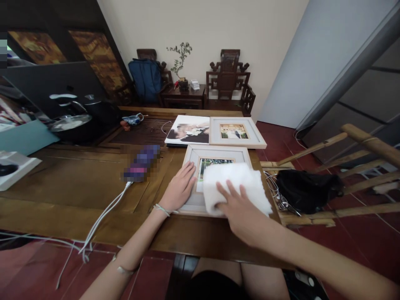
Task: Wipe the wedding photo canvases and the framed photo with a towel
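A pale wooden picture frame (pixel 246 155) lies flat near the table's front edge, with a photo (pixel 215 161) partly hidden under a folded white cloth (pixel 246 179). My right hand (pixel 240 208) holds the cloth against the frame's right half, its fingers spread over the cloth. Across the frame's left side rests my left hand (pixel 180 187), fingers stretched out and flat. Just behind are a second framed photo (pixel 234 131) and a picture of people in dark and white clothing (pixel 190 132).
A phone (pixel 142 163) with white cables (pixel 106 214) lies on the wooden table (pixel 78 179) to the left. Farther left stand a lidded black pot (pixel 73 127) and a white box (pixel 18 168). A bamboo chair (pixel 353 146) holding a black bag (pixel 308 189) is at the right.
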### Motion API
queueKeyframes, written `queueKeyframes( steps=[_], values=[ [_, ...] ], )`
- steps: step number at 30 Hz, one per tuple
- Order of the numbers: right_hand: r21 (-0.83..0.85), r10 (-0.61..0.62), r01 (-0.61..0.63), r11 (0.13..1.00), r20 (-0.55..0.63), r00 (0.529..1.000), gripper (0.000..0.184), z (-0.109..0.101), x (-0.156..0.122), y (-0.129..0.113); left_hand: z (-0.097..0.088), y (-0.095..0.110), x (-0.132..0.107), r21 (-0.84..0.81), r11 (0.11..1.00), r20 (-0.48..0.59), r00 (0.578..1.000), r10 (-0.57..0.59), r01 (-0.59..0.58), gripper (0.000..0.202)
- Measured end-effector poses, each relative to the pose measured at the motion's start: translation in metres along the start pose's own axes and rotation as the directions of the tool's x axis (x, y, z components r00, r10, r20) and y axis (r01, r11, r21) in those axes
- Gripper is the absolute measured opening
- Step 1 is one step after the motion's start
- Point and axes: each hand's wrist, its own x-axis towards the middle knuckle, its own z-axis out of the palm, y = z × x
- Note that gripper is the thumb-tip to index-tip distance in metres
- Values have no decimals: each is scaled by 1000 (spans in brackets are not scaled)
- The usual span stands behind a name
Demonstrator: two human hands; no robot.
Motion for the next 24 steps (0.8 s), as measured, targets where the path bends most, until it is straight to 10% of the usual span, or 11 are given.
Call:
queueKeyframes(
  steps=[10, 24],
  values=[
    [-167, -1, -44, 985, -258, 966, 36, -4, 82, 98, -2, -3, 0, -1, 1000, 31, 1000, -1, 1, 46],
    [-48, -142, 139, 989, -46, 989, 36, 4, -22, -23, 2, -3, 1, -24, 1000, -21, 1000, 18, -18, 44]
  ],
)
